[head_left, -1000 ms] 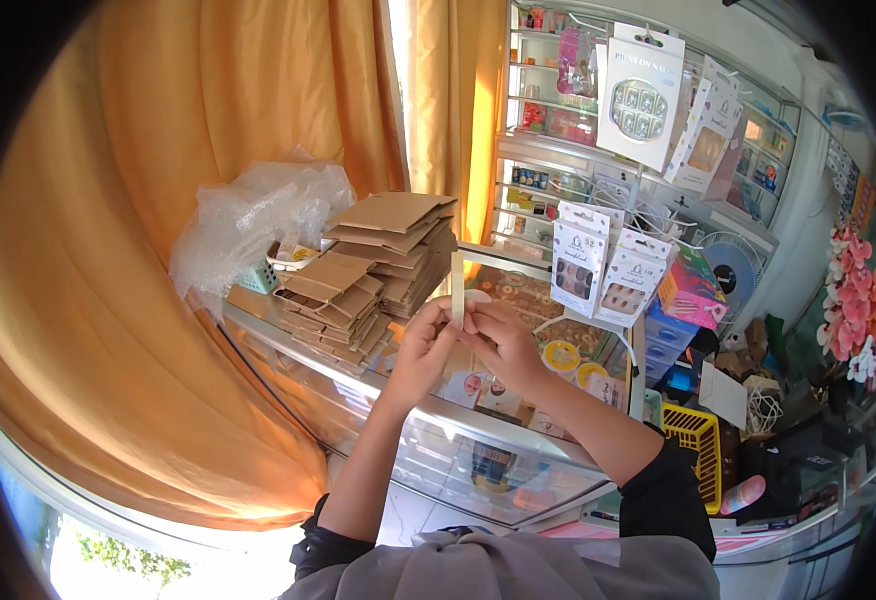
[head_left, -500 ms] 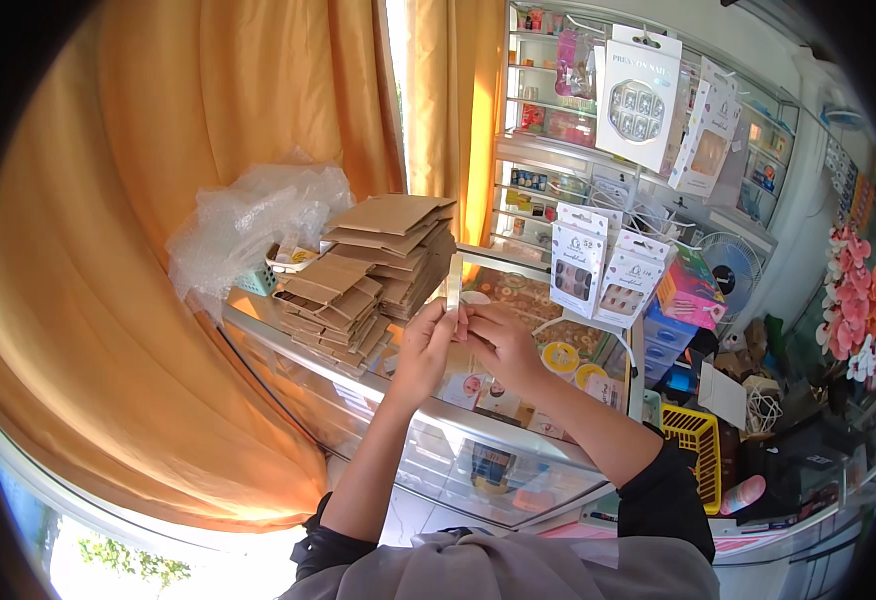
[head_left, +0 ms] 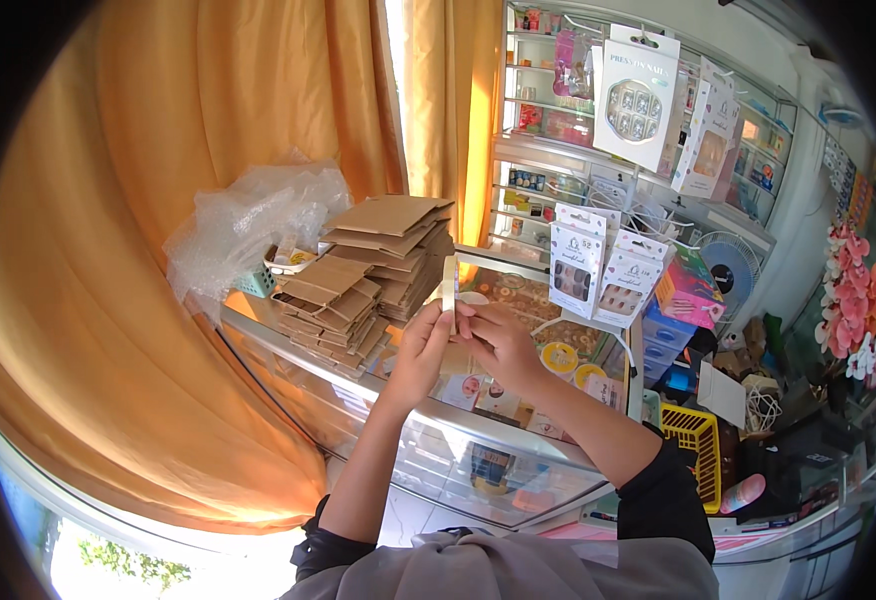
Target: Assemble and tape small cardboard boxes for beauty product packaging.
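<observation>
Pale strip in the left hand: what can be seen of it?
The pale strip looks narrow, straight and cream-yellow, its material unclear. It points roughly upright in the picture, seen against the glass counter. The left hand grips and partly hides its lower part; the right hand is close beside it, contact unclear.

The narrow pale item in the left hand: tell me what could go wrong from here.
The narrow pale item might slip, since the left hand seems to pinch it between thumb and fingers. The taller cardboard stack near that hand has uneven edges and could shift if bumped.
</observation>
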Tool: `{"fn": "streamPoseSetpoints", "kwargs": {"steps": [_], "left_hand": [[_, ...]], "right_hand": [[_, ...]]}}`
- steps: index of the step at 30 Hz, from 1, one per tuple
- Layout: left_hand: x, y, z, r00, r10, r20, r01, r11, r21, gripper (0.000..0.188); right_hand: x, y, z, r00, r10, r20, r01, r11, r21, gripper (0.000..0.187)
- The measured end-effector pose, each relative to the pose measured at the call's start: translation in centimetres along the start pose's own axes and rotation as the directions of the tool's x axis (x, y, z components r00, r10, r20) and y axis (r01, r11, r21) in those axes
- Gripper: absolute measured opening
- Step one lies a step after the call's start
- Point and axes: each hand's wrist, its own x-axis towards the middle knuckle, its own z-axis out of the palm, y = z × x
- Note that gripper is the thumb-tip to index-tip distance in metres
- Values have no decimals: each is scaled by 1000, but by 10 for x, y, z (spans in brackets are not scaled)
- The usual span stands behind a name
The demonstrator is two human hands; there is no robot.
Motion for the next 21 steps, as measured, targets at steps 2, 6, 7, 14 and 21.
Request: {"fn": "streamPoseSetpoints", "kwargs": {"steps": [2,6,7,14,21], "left_hand": [[0,9,1,998,-13,54,15,999,-47,27],[1,6,-3,997,34,70,-34,999,-9,27],[1,3,-4,996,51,67,-55,997,58,26],[3,-5,-2,984,161,70,-175,944,279,25],[4,-3,-2,994,96,44,-102,978,184,23]], "right_hand": [[-2,3,1,1000,7,-1,-7,1000,-6,12],[-2,0,5,999,21,-26,-20,1000,7,19],[-2,-2,5,999,35,-39,-34,999,32,22],[-1,1,6,997,-19,-81,19,1000,2,28],[-1,3,9,995,-15,-101,18,1000,24,28]]}}
